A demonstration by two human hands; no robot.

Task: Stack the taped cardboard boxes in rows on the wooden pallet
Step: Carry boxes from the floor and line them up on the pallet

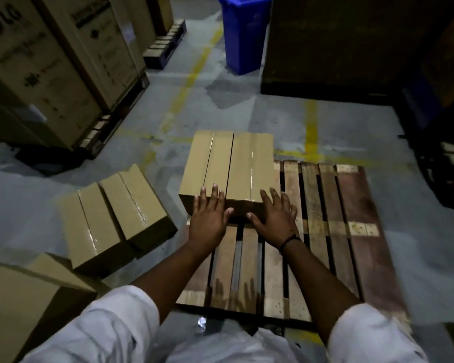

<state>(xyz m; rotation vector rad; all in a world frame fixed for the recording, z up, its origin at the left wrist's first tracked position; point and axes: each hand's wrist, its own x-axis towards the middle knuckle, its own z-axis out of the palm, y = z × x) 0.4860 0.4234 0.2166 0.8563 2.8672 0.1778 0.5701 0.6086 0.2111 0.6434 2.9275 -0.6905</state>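
The taped cardboard boxes (228, 166) are plain tan with glossy tape stripes. The wooden pallet (351, 218) is reddish brown, its slat ends paler. The floor (220, 113) is grey with worn yellow lines (311, 127). The bin (243, 35) at upper centre is blue; the sleeves (110, 323) white, the wristband (290, 239) black.

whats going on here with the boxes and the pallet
A person is loading taped cardboard boxes onto a wooden pallet. The left hand and right hand lie flat, fingers straight, on the near end of two boxes that sit side by side at the pallet's far left corner. The other slats are bare. Two more boxes lie on the floor to the left, and another box sits at the lower left.
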